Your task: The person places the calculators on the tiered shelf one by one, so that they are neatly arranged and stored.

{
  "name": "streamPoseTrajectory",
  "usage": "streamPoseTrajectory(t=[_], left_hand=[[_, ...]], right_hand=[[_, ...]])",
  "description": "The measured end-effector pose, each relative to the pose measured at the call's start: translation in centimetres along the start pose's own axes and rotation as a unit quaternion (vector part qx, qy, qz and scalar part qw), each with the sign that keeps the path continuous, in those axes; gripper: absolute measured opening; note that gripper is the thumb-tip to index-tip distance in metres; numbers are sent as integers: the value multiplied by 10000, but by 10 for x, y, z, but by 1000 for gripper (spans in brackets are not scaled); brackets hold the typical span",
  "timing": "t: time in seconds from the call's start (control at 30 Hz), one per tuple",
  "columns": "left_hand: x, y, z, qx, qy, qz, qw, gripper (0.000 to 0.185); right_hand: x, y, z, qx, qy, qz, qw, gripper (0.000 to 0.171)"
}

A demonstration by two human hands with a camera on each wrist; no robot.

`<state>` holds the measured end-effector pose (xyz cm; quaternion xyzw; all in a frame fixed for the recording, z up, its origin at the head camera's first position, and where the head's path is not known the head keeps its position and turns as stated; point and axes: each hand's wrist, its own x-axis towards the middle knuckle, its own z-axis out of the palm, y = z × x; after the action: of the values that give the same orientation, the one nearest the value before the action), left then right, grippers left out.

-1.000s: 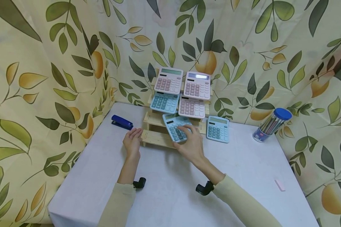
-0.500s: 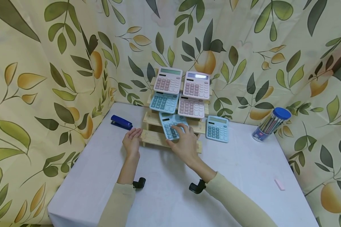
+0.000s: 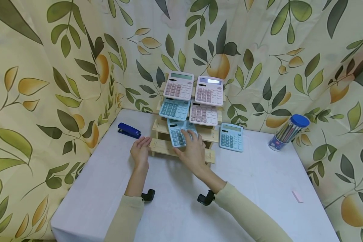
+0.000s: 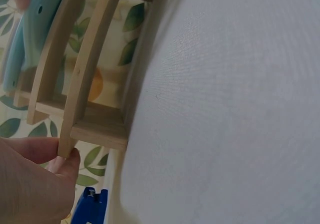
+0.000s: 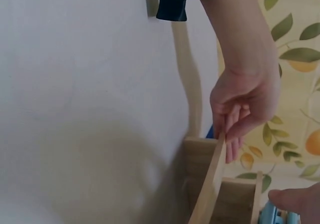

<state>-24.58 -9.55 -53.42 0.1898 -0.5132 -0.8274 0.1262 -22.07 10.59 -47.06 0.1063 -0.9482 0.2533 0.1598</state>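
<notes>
The blue calculator leans on the lower step of the wooden rack, its right half hidden under my right hand, whose fingers lie spread over the keys; I cannot tell whether the thumb curls under its edge. My left hand rests loosely open at the rack's left end, fingertips touching the wood. The right wrist view cuts the calculator off to a sliver. Four more calculators stand on the steps above, another sits on the tabletop beside the rack.

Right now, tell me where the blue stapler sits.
In the head view the blue stapler lies on the white table, left of the wooden rack, just beyond the left hand.
</notes>
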Motion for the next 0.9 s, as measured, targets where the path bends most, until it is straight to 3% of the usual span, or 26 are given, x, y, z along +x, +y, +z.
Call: streamPoseTrajectory(t=[0.27, 0.67, 0.9], left_hand=[[1, -1, -1, -53, 7, -24, 10000, 65], [0, 1, -1, -17, 4, -125, 9999, 64], [0, 2, -1, 161, 67, -182, 9997, 62]], right_hand=[[3, -5, 8, -70, -198, -52, 9998, 84], [4, -18, 16, -257, -153, -198, 9994, 82], [3, -23, 18, -76, -142, -337, 9993, 78]])
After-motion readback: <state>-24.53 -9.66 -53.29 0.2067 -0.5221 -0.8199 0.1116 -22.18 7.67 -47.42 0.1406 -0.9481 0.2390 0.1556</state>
